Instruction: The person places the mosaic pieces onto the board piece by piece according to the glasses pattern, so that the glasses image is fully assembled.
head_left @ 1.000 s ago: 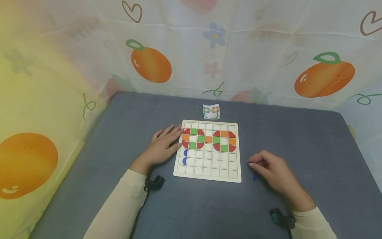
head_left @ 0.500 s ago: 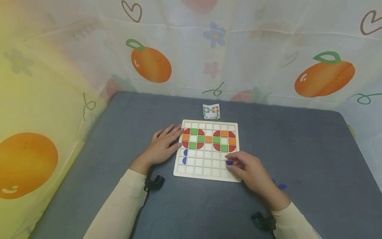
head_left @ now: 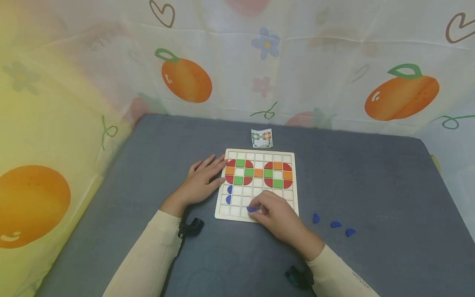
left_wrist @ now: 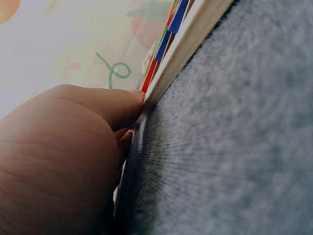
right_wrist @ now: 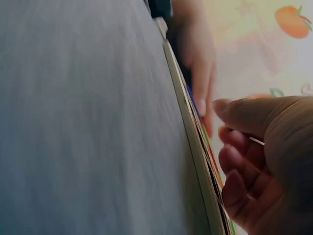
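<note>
A square wooden grid board (head_left: 231,218) lies on the table, filled in its upper rows with red quarter-round, green (head_left: 277,183) and orange (head_left: 258,173) square tiles. Two blue half-round tiles (head_left: 230,189) sit in its left column. My left hand (head_left: 200,183) rests along the board's left edge with fingers extended, thumb touching the rim. Over the lower rows, my right hand (head_left: 282,216) pinches another blue half-round tile (head_left: 251,209) between thumb and fingers. In the right wrist view the right hand (right_wrist: 254,156) is above the board; that tile is hidden there.
Several cells in the lower rows are bare. Three loose blue half-round tiles (head_left: 335,224) lie on the grey table (head_left: 386,185) right of the board. A small printed card (head_left: 262,138) showing a coloured pattern lies beyond the board's far edge. A patterned cloth hangs behind.
My right hand has carried the blue half-round tile leftward from the table at the right to over the board's lower rows, uncovering the loose tiles. The left hand has stayed put.
</note>
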Available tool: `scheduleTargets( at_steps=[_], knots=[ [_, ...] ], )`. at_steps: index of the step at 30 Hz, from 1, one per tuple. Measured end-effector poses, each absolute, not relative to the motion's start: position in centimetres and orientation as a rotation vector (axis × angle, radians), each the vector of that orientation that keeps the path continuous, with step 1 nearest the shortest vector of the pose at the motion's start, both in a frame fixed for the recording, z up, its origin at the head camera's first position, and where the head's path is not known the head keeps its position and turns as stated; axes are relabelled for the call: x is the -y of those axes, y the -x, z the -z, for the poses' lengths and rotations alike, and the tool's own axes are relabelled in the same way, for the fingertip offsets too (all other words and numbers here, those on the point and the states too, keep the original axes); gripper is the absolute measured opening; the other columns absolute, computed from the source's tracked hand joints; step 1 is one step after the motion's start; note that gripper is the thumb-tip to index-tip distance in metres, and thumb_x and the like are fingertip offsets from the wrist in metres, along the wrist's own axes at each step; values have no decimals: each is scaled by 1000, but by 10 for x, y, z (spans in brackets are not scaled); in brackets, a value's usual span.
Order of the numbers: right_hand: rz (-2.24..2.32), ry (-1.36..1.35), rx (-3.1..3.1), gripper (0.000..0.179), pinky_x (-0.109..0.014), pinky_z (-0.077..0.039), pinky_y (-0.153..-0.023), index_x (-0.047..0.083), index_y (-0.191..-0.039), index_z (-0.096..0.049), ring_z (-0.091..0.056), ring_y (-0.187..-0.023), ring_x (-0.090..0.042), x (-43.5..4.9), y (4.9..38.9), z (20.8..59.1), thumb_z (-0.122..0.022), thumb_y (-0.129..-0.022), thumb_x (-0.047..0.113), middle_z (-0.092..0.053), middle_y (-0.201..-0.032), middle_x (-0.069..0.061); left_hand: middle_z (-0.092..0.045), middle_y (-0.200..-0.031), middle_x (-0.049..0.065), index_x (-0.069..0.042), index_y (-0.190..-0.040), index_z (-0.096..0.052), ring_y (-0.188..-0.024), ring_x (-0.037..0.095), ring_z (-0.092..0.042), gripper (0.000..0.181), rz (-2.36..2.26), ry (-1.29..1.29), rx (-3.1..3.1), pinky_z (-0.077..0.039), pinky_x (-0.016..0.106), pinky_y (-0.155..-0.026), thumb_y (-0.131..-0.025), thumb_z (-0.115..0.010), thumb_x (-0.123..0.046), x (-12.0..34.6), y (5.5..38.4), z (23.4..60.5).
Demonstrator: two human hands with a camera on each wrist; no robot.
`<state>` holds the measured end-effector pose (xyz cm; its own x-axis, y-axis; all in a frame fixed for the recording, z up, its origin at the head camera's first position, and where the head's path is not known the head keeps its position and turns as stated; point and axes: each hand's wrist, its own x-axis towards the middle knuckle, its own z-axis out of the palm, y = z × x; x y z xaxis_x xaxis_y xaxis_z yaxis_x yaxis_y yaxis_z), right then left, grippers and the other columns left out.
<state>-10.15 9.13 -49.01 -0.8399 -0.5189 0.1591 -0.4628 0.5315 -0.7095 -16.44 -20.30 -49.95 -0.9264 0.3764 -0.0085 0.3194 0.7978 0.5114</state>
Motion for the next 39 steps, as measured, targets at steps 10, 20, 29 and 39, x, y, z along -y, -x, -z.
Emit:
scheduleTargets(
  at_steps=[10,20,29,39],
  knots=[
    [988,845,-2828,14,-36,-57,-83,15,-104,-78,-63,-89,-13,-55,95,491,-88,-95,17,-67,-99,5,-28,-177,-2,-15,-171,-39,-165,27,-14,66,-802,-565,-2881,-5,61,-126,-113,-60,-36,203,165,500],
    [875,840,-2865,13,-34,-55,-76,16,-104,-78,-60,-83,-13,-45,97,492,-86,-97,23,-63,-92,5,-29,-177,-3,-16,-171,-39,-165,26,-14,66,-810,-554,-2884,-4,59,-126,-112,-62,-36,203,165,500],
    [909,833,-2875,12,-33,-54,-73,16,-101,-77,-61,-81,-12,-45,98,495,-85,-99,25,-62,-90,6,-29,-177,-3,-16,-171,-40,-165,26,-14,66,-817,-564,-2885,-5,60,-126,-112,-61,-36,204,165,501],
    [908,819,-2906,13,-32,-51,-68,18,-100,-75,-56,-76,-11,-43,99,496,-85,-99,25,-59,-86,8,-29,-177,-2,-15,-171,-40,-165,27,-14,65,-817,-579,-2885,-4,61,-126,-113,-60,-37,204,166,502]
  ],
)
